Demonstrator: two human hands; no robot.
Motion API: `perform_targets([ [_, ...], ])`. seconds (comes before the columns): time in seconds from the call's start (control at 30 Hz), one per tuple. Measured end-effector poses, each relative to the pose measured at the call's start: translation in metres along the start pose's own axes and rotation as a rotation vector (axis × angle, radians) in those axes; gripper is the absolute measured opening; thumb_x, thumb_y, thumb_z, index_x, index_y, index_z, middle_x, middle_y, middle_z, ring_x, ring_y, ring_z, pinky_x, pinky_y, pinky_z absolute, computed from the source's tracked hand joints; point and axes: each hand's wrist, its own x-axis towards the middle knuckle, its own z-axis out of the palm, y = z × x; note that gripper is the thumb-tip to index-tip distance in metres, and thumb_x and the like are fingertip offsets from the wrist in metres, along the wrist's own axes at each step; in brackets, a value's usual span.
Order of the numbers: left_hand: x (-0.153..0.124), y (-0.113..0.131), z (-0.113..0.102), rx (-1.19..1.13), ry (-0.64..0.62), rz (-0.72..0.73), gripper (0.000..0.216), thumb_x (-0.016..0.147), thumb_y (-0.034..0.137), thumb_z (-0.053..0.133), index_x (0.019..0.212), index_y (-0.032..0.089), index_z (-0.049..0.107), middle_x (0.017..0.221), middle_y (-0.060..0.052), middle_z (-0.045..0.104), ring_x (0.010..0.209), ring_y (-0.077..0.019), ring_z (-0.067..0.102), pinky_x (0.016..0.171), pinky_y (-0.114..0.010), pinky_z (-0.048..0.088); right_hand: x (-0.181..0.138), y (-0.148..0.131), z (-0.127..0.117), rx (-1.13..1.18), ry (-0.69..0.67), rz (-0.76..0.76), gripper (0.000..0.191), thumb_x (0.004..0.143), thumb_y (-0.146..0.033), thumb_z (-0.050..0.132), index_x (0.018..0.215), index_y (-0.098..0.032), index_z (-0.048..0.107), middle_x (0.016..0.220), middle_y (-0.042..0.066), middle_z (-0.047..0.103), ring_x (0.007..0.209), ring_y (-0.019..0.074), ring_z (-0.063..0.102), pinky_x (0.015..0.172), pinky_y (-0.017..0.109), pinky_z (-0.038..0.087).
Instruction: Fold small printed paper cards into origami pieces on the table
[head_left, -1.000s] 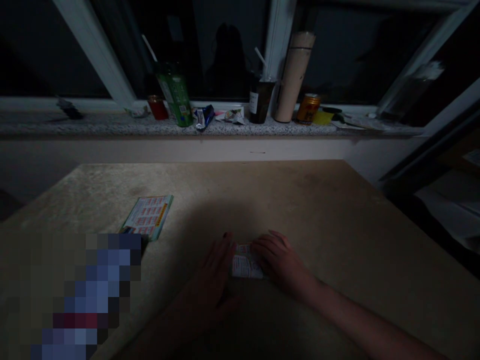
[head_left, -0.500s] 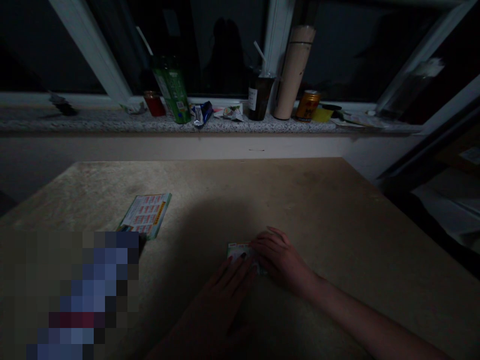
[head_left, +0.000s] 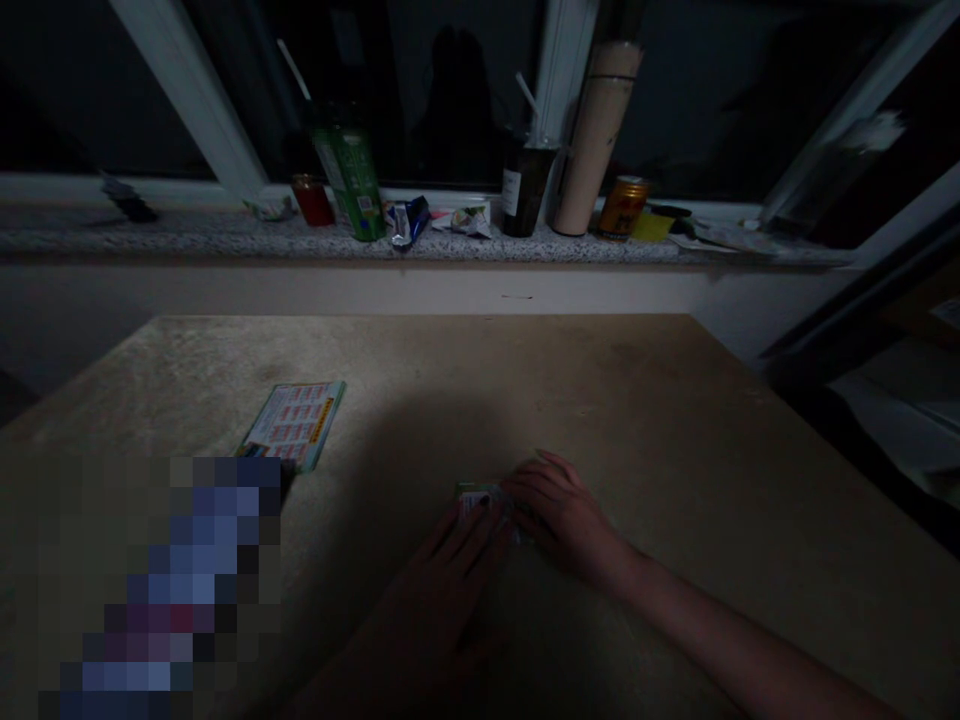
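Observation:
A small printed card (head_left: 471, 497), greenish at its edge, lies on the table between my hands, mostly covered by fingers. My left hand (head_left: 454, 565) is in shadow, palm down, with its fingers stretched out and lying flat over the card's lower left part. From the right, my right hand (head_left: 559, 515) bends its fingers over the card's right side, fingertips close together on it. One of its upper fingers stands slightly raised. The thumb and the card's right part are hard to make out in the dark.
A stack of printed cards (head_left: 296, 425) lies at the left, beside a pixelated blurred area (head_left: 180, 560). Along the windowsill (head_left: 450, 245) stand a green bottle (head_left: 360, 185), a dark cup with a straw (head_left: 525, 190), a pink flask (head_left: 596, 140) and an orange can (head_left: 624, 208).
The view has shifted slightly. Both hands stay at the card, with only tiny finger movements over it.

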Motion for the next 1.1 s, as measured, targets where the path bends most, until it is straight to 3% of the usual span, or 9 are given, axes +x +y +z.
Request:
perform_targets([
  [0.3,0.0007,-0.0009,-0.0043,0.007,-0.022,0.018,0.084,0.084,0.044,0.054,0.148,0.022,0.003,0.154,-0.005,0.01,0.139,-0.0295,0.011,0.112,-0.047,0.018,0.0051,0.0031,-0.0108,0.286,-0.021,0.161,0.035,0.08,-0.014,0.058,0.114,-0.023,0.055,0.109,0.006,0.063,0.107,0.0216,0.053,0.091,0.038,0.038],
  [0.57,0.0008,-0.0021,-0.0027,0.028,-0.042,0.017,0.086,0.083,0.042,0.056,0.147,0.022,0.003,0.154,-0.003,0.007,0.14,-0.0274,0.009,0.113,-0.046,0.016,0.0053,0.0019,-0.0072,0.285,-0.009,0.224,0.035,0.077,-0.01,0.058,0.109,-0.026,0.056,0.106,0.003,0.064,0.106,0.0209,0.052,0.094,0.038,0.029],
  [1.1,0.0033,-0.0017,-0.0035,0.008,-0.027,0.014,0.086,0.083,0.043,0.058,0.147,0.021,0.005,0.154,-0.004,0.009,0.14,-0.027,0.009,0.113,-0.045,0.015,0.0054,0.0045,-0.0072,0.285,-0.021,0.195,0.035,0.077,-0.01,0.061,0.108,-0.025,0.056,0.106,0.002,0.065,0.105,0.0198,0.053,0.096,0.038,0.028],
])
